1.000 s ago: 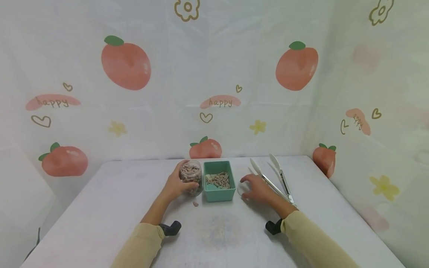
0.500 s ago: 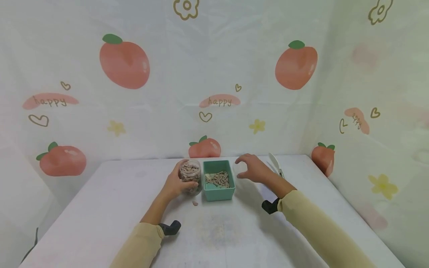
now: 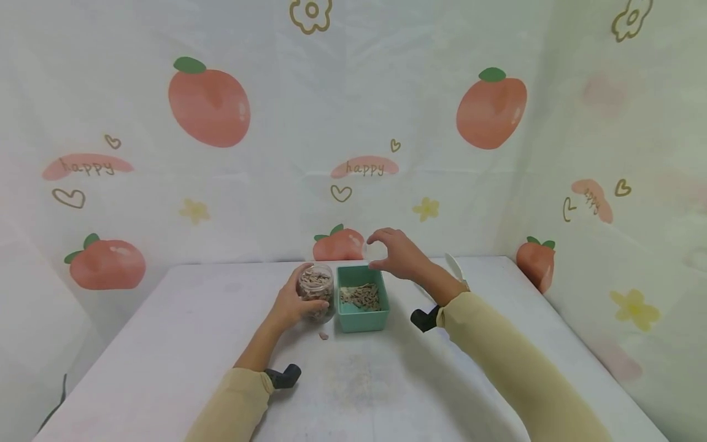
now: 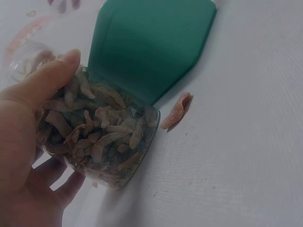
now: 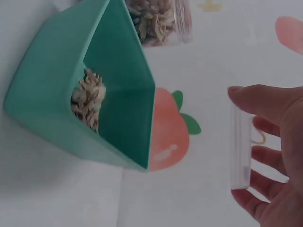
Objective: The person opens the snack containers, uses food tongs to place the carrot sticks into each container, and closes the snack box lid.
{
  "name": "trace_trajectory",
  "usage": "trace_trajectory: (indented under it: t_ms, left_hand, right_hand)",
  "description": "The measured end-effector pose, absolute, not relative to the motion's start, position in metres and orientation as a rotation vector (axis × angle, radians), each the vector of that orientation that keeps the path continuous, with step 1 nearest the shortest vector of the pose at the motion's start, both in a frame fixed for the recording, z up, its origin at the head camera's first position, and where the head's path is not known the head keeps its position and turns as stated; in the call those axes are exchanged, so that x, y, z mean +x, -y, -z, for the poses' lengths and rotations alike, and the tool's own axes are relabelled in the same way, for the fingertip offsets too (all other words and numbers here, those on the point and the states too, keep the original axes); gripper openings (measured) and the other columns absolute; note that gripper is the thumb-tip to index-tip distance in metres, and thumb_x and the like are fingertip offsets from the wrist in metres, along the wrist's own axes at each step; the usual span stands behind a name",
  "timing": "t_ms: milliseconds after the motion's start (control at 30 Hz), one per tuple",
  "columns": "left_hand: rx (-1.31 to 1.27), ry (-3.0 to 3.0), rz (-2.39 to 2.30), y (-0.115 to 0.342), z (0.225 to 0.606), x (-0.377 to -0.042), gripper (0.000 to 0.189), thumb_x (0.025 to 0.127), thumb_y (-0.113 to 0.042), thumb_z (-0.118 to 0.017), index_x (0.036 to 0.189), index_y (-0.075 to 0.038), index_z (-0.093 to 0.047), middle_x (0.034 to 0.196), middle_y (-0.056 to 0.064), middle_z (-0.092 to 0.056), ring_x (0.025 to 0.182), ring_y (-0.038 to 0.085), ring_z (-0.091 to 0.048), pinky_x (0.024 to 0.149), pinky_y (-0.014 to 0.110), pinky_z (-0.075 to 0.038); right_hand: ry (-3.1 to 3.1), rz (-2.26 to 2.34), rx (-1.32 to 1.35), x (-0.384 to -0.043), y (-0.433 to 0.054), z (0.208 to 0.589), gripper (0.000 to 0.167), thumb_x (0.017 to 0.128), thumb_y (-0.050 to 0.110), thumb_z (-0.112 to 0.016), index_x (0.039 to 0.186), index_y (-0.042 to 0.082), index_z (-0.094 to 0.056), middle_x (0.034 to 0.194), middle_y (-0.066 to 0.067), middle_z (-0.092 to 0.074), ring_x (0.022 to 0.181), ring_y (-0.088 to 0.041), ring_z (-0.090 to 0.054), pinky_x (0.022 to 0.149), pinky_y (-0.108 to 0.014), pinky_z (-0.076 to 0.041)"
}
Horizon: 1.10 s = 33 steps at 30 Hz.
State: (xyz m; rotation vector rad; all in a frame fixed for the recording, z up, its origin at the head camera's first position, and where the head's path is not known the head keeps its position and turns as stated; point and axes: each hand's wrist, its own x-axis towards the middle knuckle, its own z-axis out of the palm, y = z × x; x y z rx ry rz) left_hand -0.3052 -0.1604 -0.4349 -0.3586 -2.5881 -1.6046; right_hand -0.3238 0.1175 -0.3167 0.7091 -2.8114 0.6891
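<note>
My left hand (image 3: pixel 288 305) grips a clear jar (image 3: pixel 316 290) full of greyish-brown dried strips, its thumb and fingers around the side. The jar's mouth is uncovered in the head view. My right hand (image 3: pixel 404 258) holds a clear round lid (image 5: pixel 240 146) by its edge, thumb on one side and fingertips on the other. It is raised above the back right of a teal rectangular container (image 3: pixel 361 322), which stands right beside the jar. More of the dried strips (image 5: pixel 89 101) lie in the container.
One loose reddish-brown strip (image 4: pixel 177 111) lies on the white table (image 3: pixel 276 393) in front of the jar. Metal tongs with pale tips (image 3: pixel 455 267) rest at the right, partly hidden behind my right forearm. A patterned cloth wall (image 3: pixel 265 202) rises along the back edge.
My right hand has lifted the clear lid from the table near the tongs and carried it up and left, toward the container. My left hand stays on the jar.
</note>
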Motion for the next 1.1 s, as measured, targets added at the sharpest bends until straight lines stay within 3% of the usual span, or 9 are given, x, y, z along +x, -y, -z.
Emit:
trace_trajectory:
  t_ms: [300,567,733,1100]
  left_hand:
    - [-0.318,2.612,1.617,0.159,0.435,-0.304,0.102,0.069,-0.031,-0.089,0.151,-0.027,-0.028,0.144,0.014,-0.041,0.133,0.034,-0.038,0.106,0.057,-0.031]
    - [-0.335,2.594,1.615,0.161,0.434,-0.304,0.101,0.070,-0.029,-0.089,0.151,-0.025,-0.029,0.143,0.015,-0.043,0.131,0.035,-0.040,0.104,0.056,-0.032]
    - [-0.346,2.592,1.611,0.162,0.434,-0.305,0.100,0.070,-0.031,-0.088,0.151,-0.024,-0.029,0.141,0.015,-0.045,0.127,0.034,-0.043,0.101,0.055,-0.036]
    - [-0.398,2.564,1.605,0.164,0.439,-0.307,0.097,0.073,-0.033,-0.087,0.150,-0.015,-0.030,0.139,0.014,-0.047,0.129,0.032,-0.043,0.104,0.053,-0.035]
  right_hand:
    - [2.608,-0.868,0.803,-0.326,-0.086,0.335,0.045,0.082,0.023,-0.080,0.123,0.014,-0.063,0.137,-0.007,-0.053,0.130,-0.027,-0.043,0.105,-0.046,-0.037]
    - [2.536,-0.936,0.944,-0.325,-0.060,0.354,0.044,0.082,0.025,-0.080,0.121,0.014,-0.062,0.123,-0.001,-0.061,0.124,-0.021,-0.050,0.102,-0.041,-0.041]
    - [2.565,-0.961,1.010,-0.320,-0.048,0.356,0.043,0.084,0.023,-0.078,0.122,0.011,-0.063,0.123,-0.001,-0.062,0.122,-0.018,-0.052,0.099,-0.040,-0.044]
    - [2.629,-0.888,1.057,-0.313,-0.028,0.360,0.042,0.084,0.026,-0.078,0.122,0.013,-0.066,0.122,0.002,-0.064,0.114,-0.015,-0.056,0.095,-0.033,-0.046]
